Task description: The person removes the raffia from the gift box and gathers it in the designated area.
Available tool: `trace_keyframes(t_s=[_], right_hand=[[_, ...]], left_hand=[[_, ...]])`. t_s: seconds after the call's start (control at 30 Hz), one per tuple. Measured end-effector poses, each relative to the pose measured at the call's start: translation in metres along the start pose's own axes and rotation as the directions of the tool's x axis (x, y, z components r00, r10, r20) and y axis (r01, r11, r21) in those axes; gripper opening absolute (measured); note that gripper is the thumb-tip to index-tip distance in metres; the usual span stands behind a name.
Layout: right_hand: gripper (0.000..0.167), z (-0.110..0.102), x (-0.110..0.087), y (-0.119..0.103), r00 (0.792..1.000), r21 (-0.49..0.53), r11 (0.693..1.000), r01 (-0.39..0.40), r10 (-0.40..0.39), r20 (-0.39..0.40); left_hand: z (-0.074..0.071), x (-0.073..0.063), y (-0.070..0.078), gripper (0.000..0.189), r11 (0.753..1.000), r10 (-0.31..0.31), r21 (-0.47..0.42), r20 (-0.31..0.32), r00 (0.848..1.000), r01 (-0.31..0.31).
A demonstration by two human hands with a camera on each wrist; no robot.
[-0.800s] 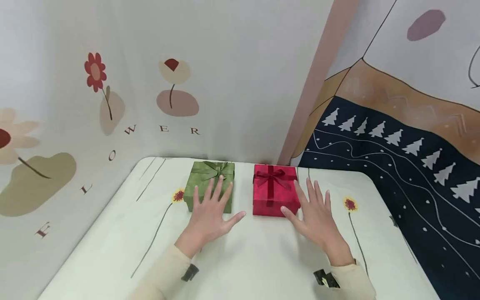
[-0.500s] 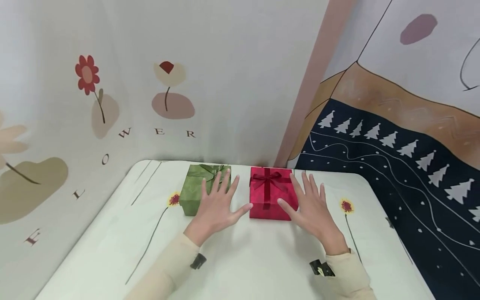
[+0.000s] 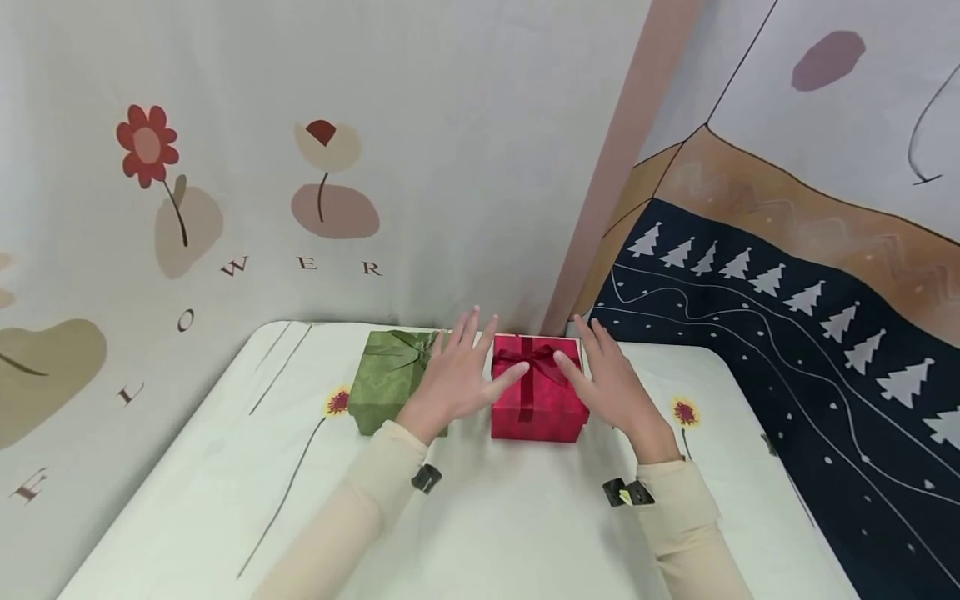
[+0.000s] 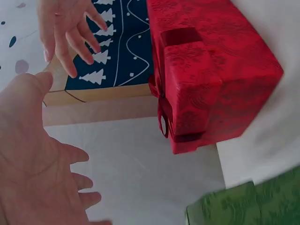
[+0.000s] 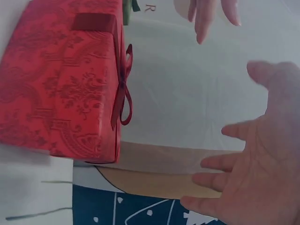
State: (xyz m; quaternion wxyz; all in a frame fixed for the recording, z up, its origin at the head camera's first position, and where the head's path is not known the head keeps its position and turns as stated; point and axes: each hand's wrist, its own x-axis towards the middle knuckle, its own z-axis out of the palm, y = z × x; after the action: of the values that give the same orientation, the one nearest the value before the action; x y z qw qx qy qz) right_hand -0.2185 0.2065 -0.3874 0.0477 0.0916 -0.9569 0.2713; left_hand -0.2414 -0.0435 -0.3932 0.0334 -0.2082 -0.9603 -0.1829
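A red gift box (image 3: 536, 417) with a dark red ribbon bow stands at the back of the white table. To its left is a green gift box (image 3: 375, 387) with a green bow, partly hidden by my left hand. My left hand (image 3: 459, 375), fingers spread and straight, hovers between the two boxes. Above the red box's right side is my right hand (image 3: 611, 387), also spread with straight fingers. In both wrist views each hand is apart from the red box (image 4: 220, 79), with nothing in the palm. The right wrist view shows the red box (image 5: 61, 84) side-on with its ribbon loop.
The white table (image 3: 517, 525) has printed sunflowers and stems. A pale wall curtain (image 3: 465, 167) with printed flowers and letters rises behind it. On the right hangs a dark blue cloth (image 3: 750, 333) with white trees.
My left hand has moved right, from over the green box toward the red one. Both hands have come nearer to each other and farther forward. The boxes stay in place while the view shifts slightly.
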Motion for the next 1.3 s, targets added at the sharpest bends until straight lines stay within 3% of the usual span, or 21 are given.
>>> trace_keyframes(t_s=[0.13,0.23,0.33,0.4,0.5,0.63,0.8,0.87,0.97,1.13,1.2,1.3], right_hand=[[0.081,0.004,0.01,0.009,0.997,0.084,0.993,-0.08,0.08,0.003],[0.078,0.018,0.009,0.018,0.985,0.137,0.975,-0.175,0.173,0.025],[0.071,0.036,0.004,0.027,0.96,0.212,0.937,-0.279,0.271,0.063],[0.067,0.046,0.0,0.031,0.939,0.258,0.903,-0.343,0.332,0.089],[0.063,0.055,-0.003,0.036,0.908,0.313,0.854,-0.416,0.405,0.103],[0.058,0.059,0.0,0.042,0.887,0.345,0.82,-0.456,0.451,0.1],[0.051,0.061,0.007,0.049,0.875,0.363,0.801,-0.477,0.47,0.113],[0.05,0.061,0.009,0.052,0.869,0.393,0.78,-0.487,0.477,0.13],[0.052,0.06,0.012,0.055,0.846,0.455,0.722,-0.521,0.507,0.163],[0.06,0.057,0.016,0.062,0.793,0.552,0.591,-0.588,0.557,0.248],[0.062,0.056,0.018,0.064,0.787,0.574,0.564,-0.593,0.558,0.264],[0.061,0.053,0.021,0.066,0.797,0.595,0.561,-0.576,0.547,0.255]], left_hand=[[0.005,0.012,0.005,0.09,0.98,-0.041,-0.194,0.061,0.997,0.053],[0.021,0.014,0.007,0.066,0.926,-0.042,-0.371,0.078,0.996,0.068],[0.043,0.01,0.004,0.042,0.883,-0.063,-0.459,0.102,0.993,0.103],[0.055,0.006,0.002,0.039,0.87,-0.108,-0.468,0.13,0.986,0.156],[0.067,0.003,-0.001,0.037,0.838,-0.202,-0.477,0.181,0.963,0.266],[0.073,0.004,-0.003,0.033,0.785,-0.278,-0.509,0.221,0.935,0.354],[0.072,0.01,-0.003,0.031,0.756,-0.334,-0.524,0.204,0.92,0.391],[0.071,0.012,-0.003,0.031,0.746,-0.35,-0.532,0.199,0.916,0.4],[0.07,0.015,-0.003,0.033,0.727,-0.36,-0.547,0.21,0.909,0.415],[0.067,0.021,-0.003,0.04,0.689,-0.372,-0.577,0.237,0.897,0.438],[0.066,0.023,-0.004,0.041,0.683,-0.375,-0.583,0.236,0.896,0.439],[0.063,0.026,-0.003,0.041,0.683,-0.37,-0.592,0.223,0.902,0.426]])
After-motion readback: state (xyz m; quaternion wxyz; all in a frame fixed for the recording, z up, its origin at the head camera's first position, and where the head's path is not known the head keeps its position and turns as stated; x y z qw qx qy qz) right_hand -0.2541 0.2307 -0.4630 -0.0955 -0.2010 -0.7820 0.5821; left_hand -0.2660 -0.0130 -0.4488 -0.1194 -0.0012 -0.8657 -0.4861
